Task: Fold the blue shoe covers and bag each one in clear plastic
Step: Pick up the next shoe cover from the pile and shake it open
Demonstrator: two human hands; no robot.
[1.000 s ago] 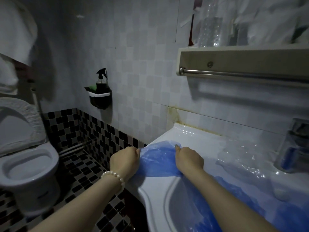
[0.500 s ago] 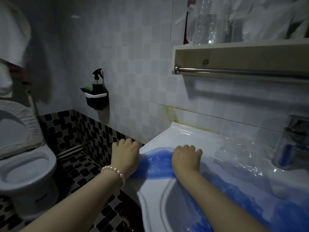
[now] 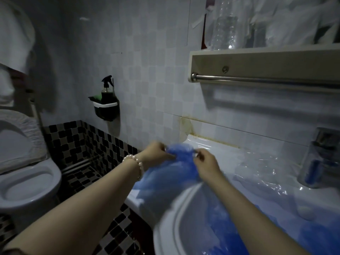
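Fold step in hand. Left hand [image 3: 156, 153] and right hand [image 3: 206, 162] each pinch the top edge of the blue shoe cover [image 3: 176, 168], lifted above the sink's [image 3: 211, 146] 10 o'clock corner. Next, likely: bring edges together, then reach clear plastic [image 3: 261, 168] at 3 o'clock.

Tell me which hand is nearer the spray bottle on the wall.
Left. The left hand lies below and just right of the spray bottle; the right hand is farther right, over the sink.

Dim, bluish light; hands [image 3: 184, 159] motion-blurred; glare on sink rim [image 3: 206, 144] (wide-angle bending edges).
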